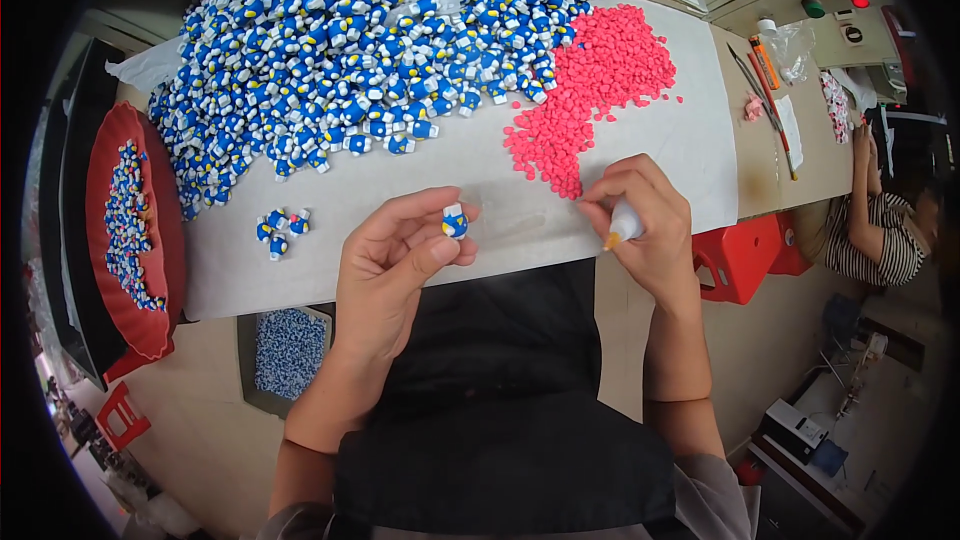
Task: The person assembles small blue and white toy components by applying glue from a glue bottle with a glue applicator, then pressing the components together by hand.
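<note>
The left hand pinches a blue-and-white figurine over the counter, its thumb-and-finger grip likely leaving the front uncovered. The right hand's grip wraps a white bottle, nozzle slanting down; whether its fingertips also pinch something, I cannot tell. Pink pieces lie just beyond, seemingly for easy reach; a small cluster of figurines sits apart, perhaps to avoid mixing with the large pile.

So there's a red stool off to the right, someone in a striped top past it, plus an orange tube by a clear bag.
</note>
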Motion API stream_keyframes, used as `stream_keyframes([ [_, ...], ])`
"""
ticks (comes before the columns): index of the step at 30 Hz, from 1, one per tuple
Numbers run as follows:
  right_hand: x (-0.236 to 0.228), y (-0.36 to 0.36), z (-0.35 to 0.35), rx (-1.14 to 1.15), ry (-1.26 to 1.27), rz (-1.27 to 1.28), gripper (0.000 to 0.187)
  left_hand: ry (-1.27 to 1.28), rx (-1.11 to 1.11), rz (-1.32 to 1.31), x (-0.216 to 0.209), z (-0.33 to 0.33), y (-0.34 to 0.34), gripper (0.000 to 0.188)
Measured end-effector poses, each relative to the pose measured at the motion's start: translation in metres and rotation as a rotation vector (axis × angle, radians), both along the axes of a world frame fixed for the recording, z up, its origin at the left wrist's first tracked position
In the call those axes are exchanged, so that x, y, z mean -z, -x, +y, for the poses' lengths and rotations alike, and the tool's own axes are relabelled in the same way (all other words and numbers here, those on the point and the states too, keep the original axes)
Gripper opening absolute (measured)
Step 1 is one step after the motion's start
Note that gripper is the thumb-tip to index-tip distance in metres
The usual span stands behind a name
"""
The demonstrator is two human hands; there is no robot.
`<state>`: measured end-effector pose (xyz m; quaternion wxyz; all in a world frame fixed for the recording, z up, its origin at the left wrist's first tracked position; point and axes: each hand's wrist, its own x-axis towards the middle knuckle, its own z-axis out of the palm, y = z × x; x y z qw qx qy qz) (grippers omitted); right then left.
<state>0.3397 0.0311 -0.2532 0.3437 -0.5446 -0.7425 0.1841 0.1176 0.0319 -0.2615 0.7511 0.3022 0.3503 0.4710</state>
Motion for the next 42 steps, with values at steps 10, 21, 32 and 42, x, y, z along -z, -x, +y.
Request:
stream_keyframes([
  [10,-0.006,0.017,0.005,-0.006,0.007,-0.158,0.022,0.002,-0.019,-0.016,-0.004,0.000,0.011,0.030],
  [21,-0.005,0.029,-0.007,0.136,0.004,0.230,0.015,-0.023,0.045,0.012,-0.009,-0.003,0.019,0.029],
  [32,-0.001,0.073,-0.015,-0.015,0.296,0.785,0.014,-0.045,0.107,0.057,-0.005,-0.005,0.022,0.028],
  [42,0.002,0.091,-0.020,-0.038,0.331,0.830,0.015,-0.126,0.122,0.059,0.006,-0.008,0.030,0.027],
])
